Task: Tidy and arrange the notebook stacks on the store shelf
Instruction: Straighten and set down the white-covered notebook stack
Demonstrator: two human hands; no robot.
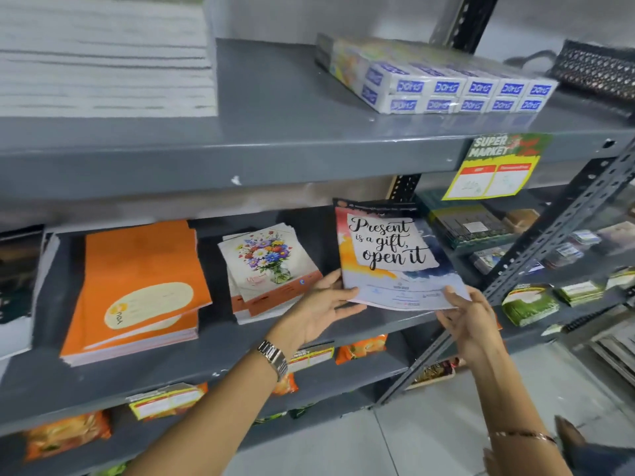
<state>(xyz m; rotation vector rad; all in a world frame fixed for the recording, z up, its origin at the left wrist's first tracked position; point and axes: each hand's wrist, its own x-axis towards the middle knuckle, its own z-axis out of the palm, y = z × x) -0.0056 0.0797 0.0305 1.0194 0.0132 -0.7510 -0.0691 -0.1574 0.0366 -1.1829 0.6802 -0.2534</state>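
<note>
A notebook [391,255] with "Present is a gift, open it" on its cover is tilted up above the right part of the middle grey shelf [213,341]. My left hand [319,304] grips its lower left edge and my right hand [467,314] holds its lower right corner. To the left lies an uneven, fanned stack of flower-cover notebooks [268,269]. Further left sits a stack of orange notebooks [137,290], its top copies shifted.
The upper shelf [275,139] carries a wrapped pack of blue-and-white boxes [443,87] and a tall white paper stack [103,63]. A yellow price tag [494,170] hangs from its edge. A diagonal metal brace [549,235] runs right of my hands. Snack packets [68,434] fill the lower shelf.
</note>
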